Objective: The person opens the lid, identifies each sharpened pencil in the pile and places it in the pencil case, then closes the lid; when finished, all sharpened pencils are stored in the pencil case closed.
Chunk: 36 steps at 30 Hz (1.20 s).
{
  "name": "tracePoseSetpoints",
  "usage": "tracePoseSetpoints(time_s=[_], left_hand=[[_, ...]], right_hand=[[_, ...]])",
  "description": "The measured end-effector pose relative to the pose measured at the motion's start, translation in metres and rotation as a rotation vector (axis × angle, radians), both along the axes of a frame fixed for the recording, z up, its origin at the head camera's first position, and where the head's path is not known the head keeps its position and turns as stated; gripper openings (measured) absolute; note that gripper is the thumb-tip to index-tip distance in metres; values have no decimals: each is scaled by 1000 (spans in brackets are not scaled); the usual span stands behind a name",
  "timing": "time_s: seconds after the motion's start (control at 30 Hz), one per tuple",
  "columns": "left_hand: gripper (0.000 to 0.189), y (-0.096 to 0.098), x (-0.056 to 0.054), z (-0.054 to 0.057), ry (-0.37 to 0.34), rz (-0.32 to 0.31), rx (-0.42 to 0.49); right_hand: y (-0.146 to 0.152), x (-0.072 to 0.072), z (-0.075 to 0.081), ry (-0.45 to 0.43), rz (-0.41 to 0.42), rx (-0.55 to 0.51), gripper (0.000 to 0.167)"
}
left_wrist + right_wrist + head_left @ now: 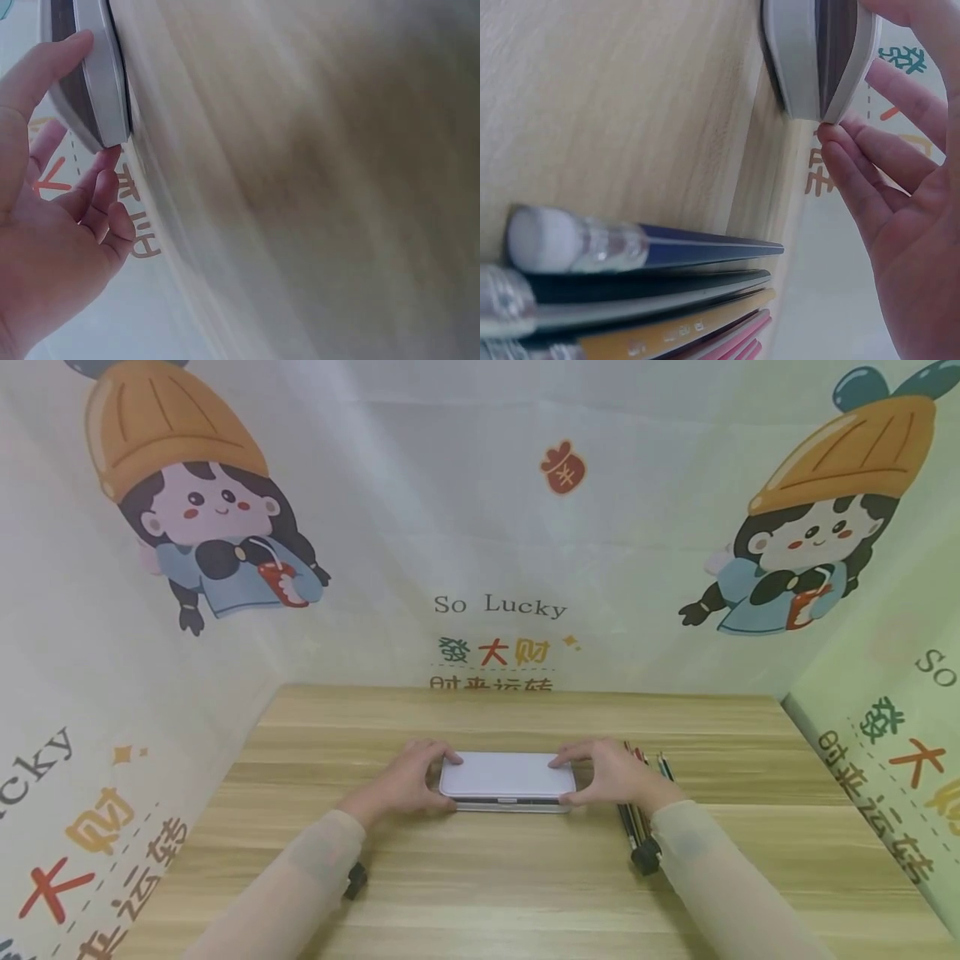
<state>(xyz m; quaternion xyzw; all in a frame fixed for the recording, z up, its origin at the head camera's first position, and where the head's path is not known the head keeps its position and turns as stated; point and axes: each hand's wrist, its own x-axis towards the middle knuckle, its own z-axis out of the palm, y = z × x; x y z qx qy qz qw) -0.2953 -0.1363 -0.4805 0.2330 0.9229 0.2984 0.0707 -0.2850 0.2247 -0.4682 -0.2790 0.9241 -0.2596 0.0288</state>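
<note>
A white pencil case (507, 774) lies lengthwise on the wooden table, between both hands. Its lid stands slightly up from the base, and a dark gap shows along the side in both wrist views. My left hand (408, 781) holds the left end, thumb at the front and a fingertip on the lid. At the other end, my right hand (611, 774) grips the case the same way. In the left wrist view the thumb (64, 56) presses the case's side. Fingers (855, 161) of the right hand touch its far corner in the right wrist view.
Several pencils (637, 827) lie beside and under the right wrist. Among them are a dark blue pencil (705, 251) with a white eraser and a yellow one (675, 328). Printed cloth walls (375, 527) enclose the table (495, 893) at the back and sides.
</note>
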Motion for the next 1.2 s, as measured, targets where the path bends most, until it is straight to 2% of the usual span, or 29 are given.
tracePoseSetpoints(time_s=[0.23, 0.57, 0.7, 0.83, 0.93, 1.03, 1.2], left_hand=[[74, 0, -1, -5, -1, 17, 35], [84, 0, -1, -3, -32, 63, 67], [95, 0, 0, -2, -37, 84, 55], [106, 0, -1, -3, -36, 79, 70], [106, 0, -1, -3, -49, 61, 106], [105, 1, -2, -3, -71, 56, 142], [105, 1, 0, -3, -109, 74, 180]], right_hand=[[2, 0, 2, -14, 13, -38, 41], [0, -3, 9, -30, -59, -73, 33], [0, -7, 12, -24, -90, -108, 33], [-1, -9, 15, -4, -107, -130, 36], [-2, -10, 17, -5, -137, -146, 39], [-3, -11, 17, -15, -189, -193, 37], [-6, -13, 16, 32, -243, -344, 17]])
